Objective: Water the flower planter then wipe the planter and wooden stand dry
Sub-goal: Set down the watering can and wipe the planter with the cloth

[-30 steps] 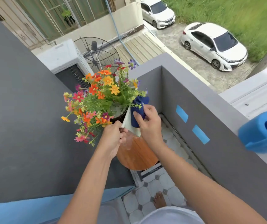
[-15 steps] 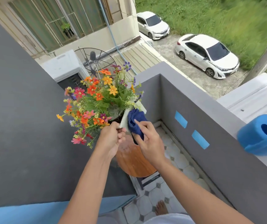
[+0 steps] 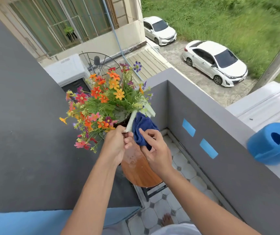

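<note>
Watering looks done: can [image 3: 274,145] parked right of planter [image 3: 132,119]. Left hand [image 3: 117,145] grips planter rim; right hand [image 3: 154,148] presses cloth [image 3: 143,128] against it. Stand [image 3: 139,168] below remains wet.

One planter [image 3: 131,119] of flowers sits on one round wooden stand [image 3: 141,172]. Two hands work at it, the left hand [image 3: 116,146] and the right hand [image 3: 156,150], with one dark blue cloth [image 3: 142,128]. One blue watering can [image 3: 274,145] rests on the wall. Two blue patches [image 3: 188,127] mark it. Two white cars [image 3: 215,62] stand below.
</note>
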`<state>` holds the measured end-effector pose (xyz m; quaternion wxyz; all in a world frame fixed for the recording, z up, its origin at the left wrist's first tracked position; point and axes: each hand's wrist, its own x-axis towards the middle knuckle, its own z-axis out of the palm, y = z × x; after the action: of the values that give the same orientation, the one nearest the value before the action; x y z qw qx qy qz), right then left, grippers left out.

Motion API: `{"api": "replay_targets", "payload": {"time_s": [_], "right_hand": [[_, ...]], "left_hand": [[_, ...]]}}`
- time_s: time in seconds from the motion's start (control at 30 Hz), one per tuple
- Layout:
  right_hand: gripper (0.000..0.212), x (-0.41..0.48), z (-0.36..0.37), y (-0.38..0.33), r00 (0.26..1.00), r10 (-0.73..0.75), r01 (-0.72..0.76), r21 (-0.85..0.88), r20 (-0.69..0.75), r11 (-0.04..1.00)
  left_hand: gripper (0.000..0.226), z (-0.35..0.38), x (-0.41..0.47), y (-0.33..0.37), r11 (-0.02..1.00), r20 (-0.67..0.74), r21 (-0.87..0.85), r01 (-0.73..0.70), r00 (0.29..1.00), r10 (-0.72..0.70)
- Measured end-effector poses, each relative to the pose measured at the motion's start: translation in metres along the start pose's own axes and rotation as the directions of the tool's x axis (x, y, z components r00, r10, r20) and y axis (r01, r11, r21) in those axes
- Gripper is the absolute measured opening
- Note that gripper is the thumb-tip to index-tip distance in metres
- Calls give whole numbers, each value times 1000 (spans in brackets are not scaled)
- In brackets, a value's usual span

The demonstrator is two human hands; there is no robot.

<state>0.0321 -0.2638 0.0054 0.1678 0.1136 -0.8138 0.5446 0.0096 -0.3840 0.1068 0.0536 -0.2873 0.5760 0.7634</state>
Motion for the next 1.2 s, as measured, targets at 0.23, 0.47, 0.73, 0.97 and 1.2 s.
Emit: {"api": "replay_targets", "payload": {"time_s": [0.23, 0.47, 0.73, 0.97, 1.2], "right_hand": [[47, -6, 0, 16, 990, 143, -144, 54, 13, 988], [36, 60, -10, -25, 979, 149, -107, 278, -137, 955], [31, 113, -37, 46, 880, 403, -371, 167, -251, 914], [6, 82, -45, 26, 953, 290, -266, 210, -93, 941], [9, 121, -67, -3, 953, 243, -187, 280, -181, 942]], "left_hand": [[20, 1, -3, -2, 999, -14, -37, 1, 1000, -1], [21, 27, -5, -6, 1000, -15, 21, 3, 1000, -2], [26, 55, -16, -2, 997, 53, 76, -8, 999, 4], [23, 75, -4, 0, 996, -30, 77, -36, 999, 39], [21, 83, -7, -2, 988, 27, 152, -23, 999, 19]]}}
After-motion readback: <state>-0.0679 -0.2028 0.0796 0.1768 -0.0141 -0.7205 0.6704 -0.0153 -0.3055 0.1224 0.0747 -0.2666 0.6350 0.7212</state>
